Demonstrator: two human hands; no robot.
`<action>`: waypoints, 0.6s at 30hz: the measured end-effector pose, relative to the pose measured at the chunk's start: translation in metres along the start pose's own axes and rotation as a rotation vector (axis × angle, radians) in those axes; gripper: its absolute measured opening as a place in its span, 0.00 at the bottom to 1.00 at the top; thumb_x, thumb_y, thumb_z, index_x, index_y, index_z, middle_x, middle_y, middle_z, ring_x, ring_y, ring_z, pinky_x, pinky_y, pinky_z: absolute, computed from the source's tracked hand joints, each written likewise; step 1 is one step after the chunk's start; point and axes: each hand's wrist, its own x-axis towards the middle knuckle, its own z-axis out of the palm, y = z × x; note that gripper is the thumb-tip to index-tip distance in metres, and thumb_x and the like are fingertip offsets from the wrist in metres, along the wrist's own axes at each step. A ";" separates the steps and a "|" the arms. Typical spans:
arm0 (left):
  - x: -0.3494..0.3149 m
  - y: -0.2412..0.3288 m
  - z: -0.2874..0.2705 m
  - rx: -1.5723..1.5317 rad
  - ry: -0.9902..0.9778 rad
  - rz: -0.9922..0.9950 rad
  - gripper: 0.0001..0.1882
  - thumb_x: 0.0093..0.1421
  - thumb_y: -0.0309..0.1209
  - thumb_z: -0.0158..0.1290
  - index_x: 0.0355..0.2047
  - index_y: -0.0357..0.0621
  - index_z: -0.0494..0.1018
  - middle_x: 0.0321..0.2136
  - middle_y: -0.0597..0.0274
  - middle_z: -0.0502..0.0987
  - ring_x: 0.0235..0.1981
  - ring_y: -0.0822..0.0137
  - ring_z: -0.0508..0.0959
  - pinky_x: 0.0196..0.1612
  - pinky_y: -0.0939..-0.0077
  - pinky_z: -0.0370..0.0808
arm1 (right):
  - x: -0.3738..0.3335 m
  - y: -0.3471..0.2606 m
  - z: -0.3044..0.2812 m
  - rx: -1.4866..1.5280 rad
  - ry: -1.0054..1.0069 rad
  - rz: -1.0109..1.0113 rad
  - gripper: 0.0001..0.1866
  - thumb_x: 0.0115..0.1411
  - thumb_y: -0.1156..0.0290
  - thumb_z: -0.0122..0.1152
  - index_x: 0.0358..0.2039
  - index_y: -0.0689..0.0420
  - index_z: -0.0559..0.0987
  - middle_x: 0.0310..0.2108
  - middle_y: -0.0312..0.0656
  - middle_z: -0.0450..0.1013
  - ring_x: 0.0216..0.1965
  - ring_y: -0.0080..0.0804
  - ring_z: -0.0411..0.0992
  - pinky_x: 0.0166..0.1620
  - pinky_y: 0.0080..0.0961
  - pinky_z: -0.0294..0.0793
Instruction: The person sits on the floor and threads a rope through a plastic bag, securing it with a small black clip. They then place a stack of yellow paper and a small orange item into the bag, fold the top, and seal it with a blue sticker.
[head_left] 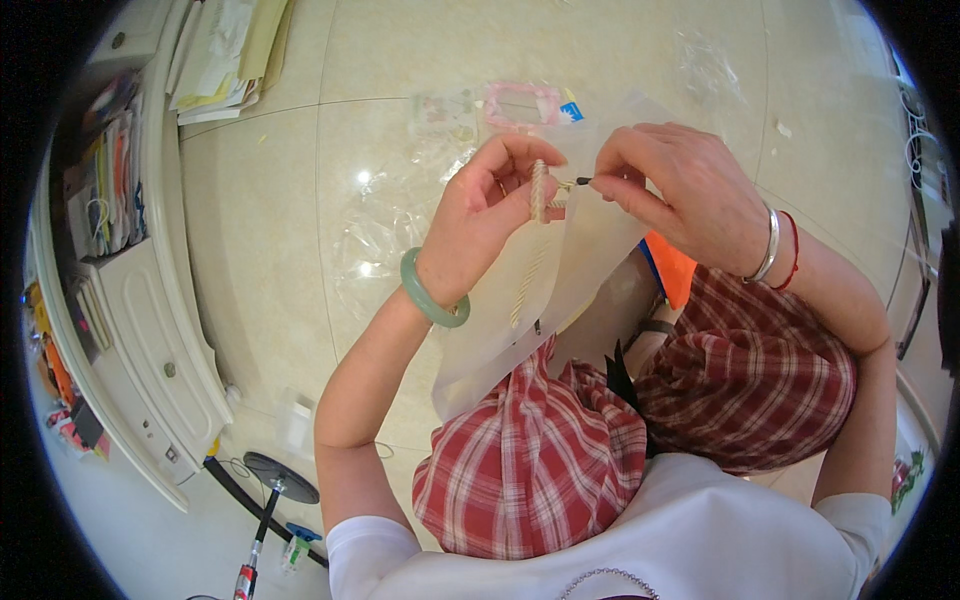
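My left hand (476, 212), with a green bangle at the wrist, is closed around a cream twisted rope cord (539, 192) that makes an upright loop at the fingertips. To its right, my right hand (682, 185) pinches the small dark tip (583, 182) at one end of the cord. A frosted, see-through bag (592, 250) hangs below and between both hands, reaching down to my knee. More of the cord runs down along the bag, with a second dark tip near its lower end.
Crumpled clear plastic wrap (385, 245) and a pink-framed packet (522, 104) lie on the tiled floor ahead. A white cabinet (150, 350) lines the left, with papers (228, 60) stacked beside it. A round-based stand (280, 478) is at lower left. Something orange (672, 268) sits by my right knee.
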 end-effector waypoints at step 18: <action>-0.002 -0.001 0.005 0.771 0.105 0.440 0.12 0.56 0.19 0.59 0.40 0.42 0.79 0.24 0.64 0.70 0.24 0.73 0.72 0.28 0.79 0.70 | -0.002 -0.002 0.008 -0.028 0.041 0.022 0.08 0.59 0.64 0.59 0.29 0.55 0.75 0.21 0.42 0.73 0.25 0.44 0.73 0.28 0.39 0.70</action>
